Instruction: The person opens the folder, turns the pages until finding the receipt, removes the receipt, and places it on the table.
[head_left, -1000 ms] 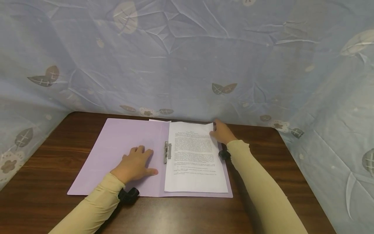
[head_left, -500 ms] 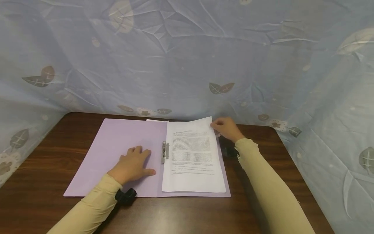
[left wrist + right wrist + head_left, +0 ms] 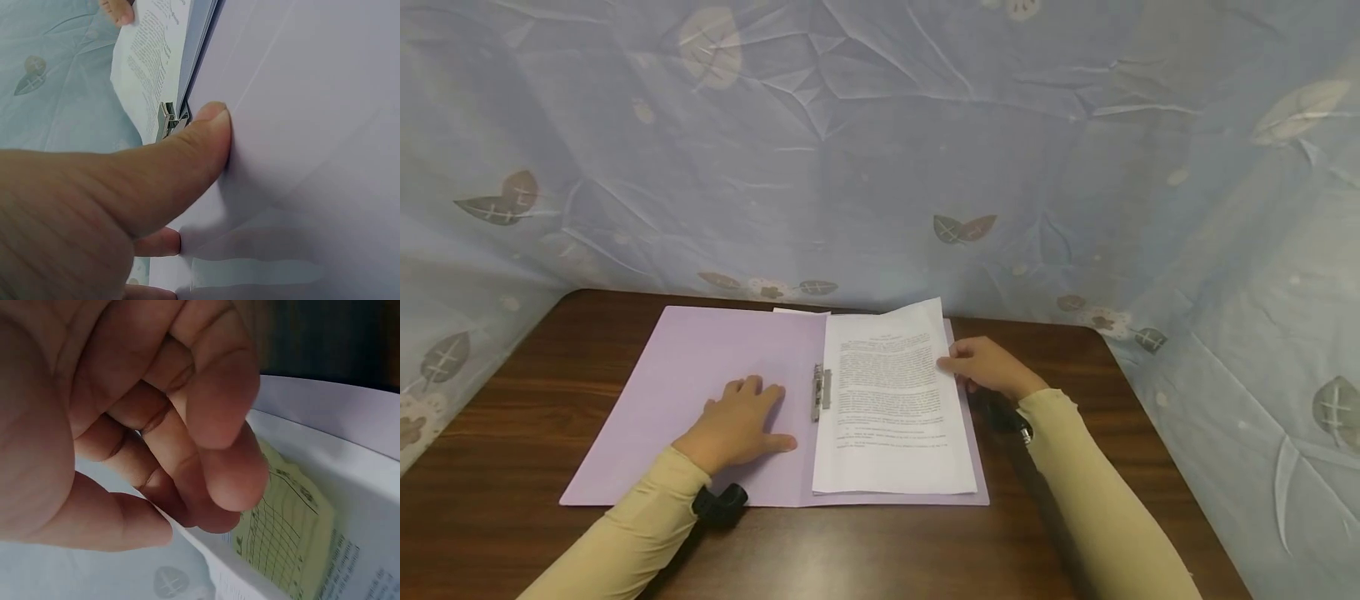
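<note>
A lilac folder (image 3: 647, 392) lies open on the table, with a metal clip (image 3: 817, 392) near its fold. Printed sheets (image 3: 891, 471) rest on the folder's right side. My left hand (image 3: 735, 429) presses on the bare left cover, fingers spread and thumb toward the fold. At the sheets' right edge, my right hand (image 3: 994, 367) pinches the top sheet between thumb and fingers; its upper right corner is raised. Behind that lifted sheet, the right wrist view reveals a yellow slip (image 3: 287, 528) with a printed grid, partly covered by my fingers.
The dark wooden table (image 3: 820, 554) extends around the folder. A patterned cloth (image 3: 880, 167) hangs behind it and along the sides. Past the folder's top edge, a white strip (image 3: 801, 312) sticks out.
My right hand has moved from the sheets' upper right corner down along the right edge. The top sheet's corner has risen. My left hand stays on the cover.
</note>
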The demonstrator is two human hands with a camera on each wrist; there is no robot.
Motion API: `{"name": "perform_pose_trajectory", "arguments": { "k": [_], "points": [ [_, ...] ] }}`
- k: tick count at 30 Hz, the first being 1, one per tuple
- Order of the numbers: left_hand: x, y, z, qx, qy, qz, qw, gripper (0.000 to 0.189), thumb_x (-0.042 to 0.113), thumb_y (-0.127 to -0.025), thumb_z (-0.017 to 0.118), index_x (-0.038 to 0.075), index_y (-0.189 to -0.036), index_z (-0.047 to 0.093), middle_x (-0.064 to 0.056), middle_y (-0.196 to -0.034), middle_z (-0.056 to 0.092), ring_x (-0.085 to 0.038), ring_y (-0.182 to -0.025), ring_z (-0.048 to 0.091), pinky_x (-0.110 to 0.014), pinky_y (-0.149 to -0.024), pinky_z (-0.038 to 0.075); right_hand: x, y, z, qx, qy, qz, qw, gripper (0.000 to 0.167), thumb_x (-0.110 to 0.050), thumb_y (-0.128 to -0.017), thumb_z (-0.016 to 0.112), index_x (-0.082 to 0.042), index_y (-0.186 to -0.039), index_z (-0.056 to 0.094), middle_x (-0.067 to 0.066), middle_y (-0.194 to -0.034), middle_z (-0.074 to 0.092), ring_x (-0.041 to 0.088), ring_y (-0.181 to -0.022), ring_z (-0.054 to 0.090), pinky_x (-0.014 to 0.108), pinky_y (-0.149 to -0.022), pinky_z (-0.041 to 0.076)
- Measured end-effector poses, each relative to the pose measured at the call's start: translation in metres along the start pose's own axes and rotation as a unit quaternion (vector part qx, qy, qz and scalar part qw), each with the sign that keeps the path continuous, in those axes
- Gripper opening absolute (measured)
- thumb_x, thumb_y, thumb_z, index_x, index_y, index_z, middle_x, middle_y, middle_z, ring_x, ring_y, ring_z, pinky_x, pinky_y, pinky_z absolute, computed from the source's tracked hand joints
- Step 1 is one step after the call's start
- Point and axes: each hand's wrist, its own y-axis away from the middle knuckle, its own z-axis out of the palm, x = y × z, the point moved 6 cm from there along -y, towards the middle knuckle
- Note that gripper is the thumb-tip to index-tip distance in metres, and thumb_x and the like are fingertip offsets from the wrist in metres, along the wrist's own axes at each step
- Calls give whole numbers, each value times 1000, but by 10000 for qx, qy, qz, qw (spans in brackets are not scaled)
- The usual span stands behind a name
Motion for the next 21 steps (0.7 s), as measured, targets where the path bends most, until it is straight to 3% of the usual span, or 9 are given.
{"name": "perform_pose_trajectory", "arguments": {
  "k": [11,21],
  "points": [
    [-1,0,0,-22,1,0,10000,85,55,-83,81,2,-144,55,-34,-144,48,-60,-132,43,-79,-93,43,15,26,10,210,-703,-251,9970,23,-28,-101,68,-7,-94,70,10,-77,65,23,-70,60,33,-64,51],
    [0,1,0,15,44,3,10000,85,55,-82,82,2,-143,56,-34,-142,49,-60,-131,44,-79,-92,43,14,36,13,406,-1021,-294,9935,20,-22,-100,67,-4,-92,68,7,-74,62,21,-66,59,29,-59,49]
  ]
}}
